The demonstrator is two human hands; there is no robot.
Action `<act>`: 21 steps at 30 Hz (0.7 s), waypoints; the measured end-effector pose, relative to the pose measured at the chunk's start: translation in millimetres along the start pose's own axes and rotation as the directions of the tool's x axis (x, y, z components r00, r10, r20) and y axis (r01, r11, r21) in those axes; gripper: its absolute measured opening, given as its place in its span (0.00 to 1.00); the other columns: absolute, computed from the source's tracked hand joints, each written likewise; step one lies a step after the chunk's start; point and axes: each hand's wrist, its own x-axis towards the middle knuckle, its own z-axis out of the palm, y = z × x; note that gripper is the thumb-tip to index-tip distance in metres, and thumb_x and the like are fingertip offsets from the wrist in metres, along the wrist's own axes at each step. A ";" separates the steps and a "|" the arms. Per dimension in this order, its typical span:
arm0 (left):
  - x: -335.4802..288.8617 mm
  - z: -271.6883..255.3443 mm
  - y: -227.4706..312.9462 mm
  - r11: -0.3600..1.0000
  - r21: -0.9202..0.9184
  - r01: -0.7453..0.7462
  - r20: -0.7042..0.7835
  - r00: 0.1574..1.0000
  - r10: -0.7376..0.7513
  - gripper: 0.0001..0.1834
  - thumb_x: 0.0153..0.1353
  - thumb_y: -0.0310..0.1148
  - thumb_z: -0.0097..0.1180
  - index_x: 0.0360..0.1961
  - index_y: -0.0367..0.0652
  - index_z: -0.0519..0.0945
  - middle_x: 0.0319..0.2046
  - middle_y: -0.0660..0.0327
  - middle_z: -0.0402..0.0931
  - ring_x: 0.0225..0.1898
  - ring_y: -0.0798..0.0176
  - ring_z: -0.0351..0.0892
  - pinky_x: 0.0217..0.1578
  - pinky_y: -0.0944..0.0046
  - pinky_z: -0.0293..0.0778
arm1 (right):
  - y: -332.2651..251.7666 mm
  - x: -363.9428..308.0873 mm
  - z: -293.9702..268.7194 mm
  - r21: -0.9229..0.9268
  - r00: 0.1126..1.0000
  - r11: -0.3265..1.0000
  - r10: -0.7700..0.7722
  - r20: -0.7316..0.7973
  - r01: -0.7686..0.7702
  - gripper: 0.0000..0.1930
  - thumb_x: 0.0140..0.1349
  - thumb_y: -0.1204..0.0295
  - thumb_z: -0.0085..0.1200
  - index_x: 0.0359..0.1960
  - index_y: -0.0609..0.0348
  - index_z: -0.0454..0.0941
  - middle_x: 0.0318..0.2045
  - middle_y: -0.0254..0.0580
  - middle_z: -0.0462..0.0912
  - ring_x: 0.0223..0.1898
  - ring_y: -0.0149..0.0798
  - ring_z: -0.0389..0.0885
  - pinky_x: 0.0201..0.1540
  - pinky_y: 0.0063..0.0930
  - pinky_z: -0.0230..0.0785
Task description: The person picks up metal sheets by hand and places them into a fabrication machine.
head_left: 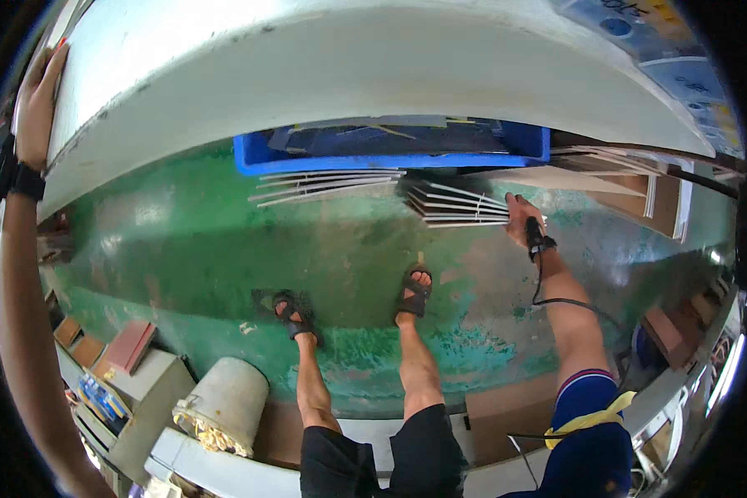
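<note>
My right hand [524, 220] pinches 1 end of thin, flat, white-edged boards [461, 210]; I'd guess stiff, slidey, better held mid-edge. Left hand [36, 108] spread against the long white bench [307, 66].

Smooth-edged panels [463, 212], smooth plastic bin [390, 163], scuffed glossy floor [191, 241], matt cloth shorts [336, 461]

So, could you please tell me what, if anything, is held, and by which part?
The right hand appears to grip a stack of thin panels at its right end; the left hand rests against the white table's edge.
</note>
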 end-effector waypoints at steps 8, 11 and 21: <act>6.1 -8.6 -15.5 0.921 -0.302 0.245 0.122 0.968 -0.217 0.19 0.74 0.34 0.46 0.62 0.41 0.76 0.57 0.61 0.74 0.54 0.72 0.74 0.55 0.72 0.69 | -2.2 -22.3 24.0 -0.058 0.960 0.978 -0.185 0.212 0.202 0.21 0.52 0.75 0.61 0.49 0.60 0.73 0.44 0.58 0.80 0.45 0.60 0.81 0.46 0.47 0.77; 9.5 -4.4 12.0 0.817 -0.459 0.349 0.148 0.937 -0.317 0.18 0.74 0.37 0.49 0.58 0.38 0.78 0.49 0.63 0.76 0.47 0.75 0.75 0.50 0.75 0.70 | -32.9 -53.1 28.3 -0.125 0.956 0.978 -0.133 0.261 0.170 0.22 0.53 0.73 0.61 0.51 0.59 0.74 0.44 0.58 0.81 0.46 0.61 0.81 0.48 0.49 0.76; 12.7 -6.3 86.2 0.935 -0.252 0.250 -0.158 0.942 -0.295 0.15 0.65 0.35 0.56 0.27 0.35 0.70 0.21 0.59 0.65 0.27 0.65 0.66 0.30 0.61 0.65 | -129.0 -64.3 12.1 -0.248 0.707 0.886 -0.117 0.698 0.391 0.17 0.53 0.73 0.54 0.45 0.61 0.80 0.40 0.56 0.85 0.41 0.61 0.84 0.42 0.49 0.78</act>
